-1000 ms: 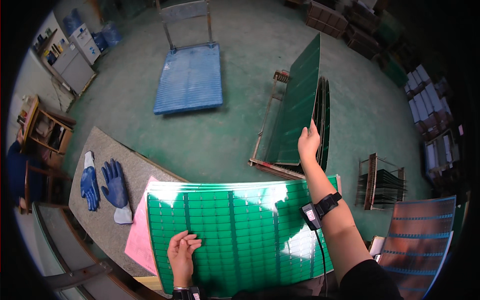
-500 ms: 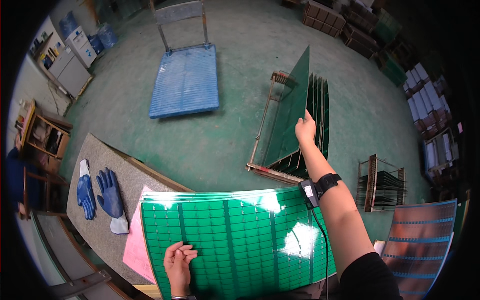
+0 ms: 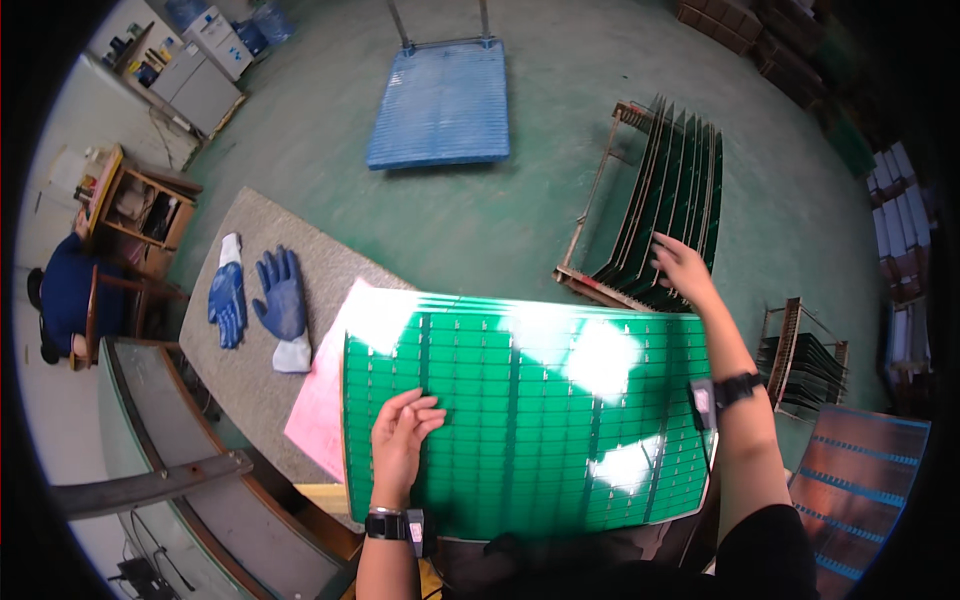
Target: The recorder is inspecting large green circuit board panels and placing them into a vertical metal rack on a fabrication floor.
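Observation:
A stack of large green circuit-board panels [image 3: 470,410] with a fine grid lies before me on the table, bright glare on its top sheet. My left hand [image 3: 402,440] hovers over or rests lightly on its left part, fingers loosely bent and apart, holding nothing; whether it touches the sheet I cannot tell. Beyond the stack's far right corner stands a rusty metal rack [image 3: 590,200] with several dark green panels [image 3: 685,180] upright in its slots. My right hand [image 3: 684,270] is stretched out by their near edges, fingers apart and nothing in them.
Blue-and-white work gloves [image 3: 280,305] and a pink sheet [image 3: 325,400] lie on the grey tabletop [image 3: 340,250] at left. Further off stands a blue platform cart [image 3: 440,110]. A smaller rack [image 3: 790,350] and a copper-coloured panel [image 3: 860,480] are at right. A person [image 3: 75,295] sits far left.
My right hand has let go of the tilted green panel, which now stands among the others in the rack. The whole view has shifted, and my left hand stays over the stack.

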Demonstrator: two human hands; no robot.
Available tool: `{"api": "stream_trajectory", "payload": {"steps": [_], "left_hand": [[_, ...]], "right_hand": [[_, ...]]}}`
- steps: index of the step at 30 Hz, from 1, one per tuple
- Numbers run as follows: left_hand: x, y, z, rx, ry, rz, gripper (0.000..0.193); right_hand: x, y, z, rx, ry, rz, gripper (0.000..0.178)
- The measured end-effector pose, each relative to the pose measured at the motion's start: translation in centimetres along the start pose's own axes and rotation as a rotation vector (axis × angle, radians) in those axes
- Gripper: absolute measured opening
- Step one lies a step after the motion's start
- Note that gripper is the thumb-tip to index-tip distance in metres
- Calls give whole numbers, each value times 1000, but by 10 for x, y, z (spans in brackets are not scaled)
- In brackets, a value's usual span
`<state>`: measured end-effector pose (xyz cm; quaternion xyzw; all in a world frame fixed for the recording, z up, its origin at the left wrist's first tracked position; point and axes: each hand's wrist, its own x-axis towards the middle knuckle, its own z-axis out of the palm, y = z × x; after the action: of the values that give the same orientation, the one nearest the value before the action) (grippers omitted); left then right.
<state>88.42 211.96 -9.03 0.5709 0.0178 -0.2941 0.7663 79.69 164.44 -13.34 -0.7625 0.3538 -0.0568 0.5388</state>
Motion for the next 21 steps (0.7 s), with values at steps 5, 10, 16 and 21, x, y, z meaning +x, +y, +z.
{"api": "stream_trajectory", "payload": {"steps": [5,10,16,21], "left_hand": [[-8,16,-24,-15,70,97,28],[-16,32,-82,280,391,144,27],[-21,25,-113,1035,552,232,20],[-21,24,-113,1190,470,218,24]], "right_hand": [[-125,41,-66,101,258,5,37],[-249,127,-87,-8,590,47,38],[-305,166,-14,-490,552,27,41],[-306,138,11,-372,583,125,42]]}}
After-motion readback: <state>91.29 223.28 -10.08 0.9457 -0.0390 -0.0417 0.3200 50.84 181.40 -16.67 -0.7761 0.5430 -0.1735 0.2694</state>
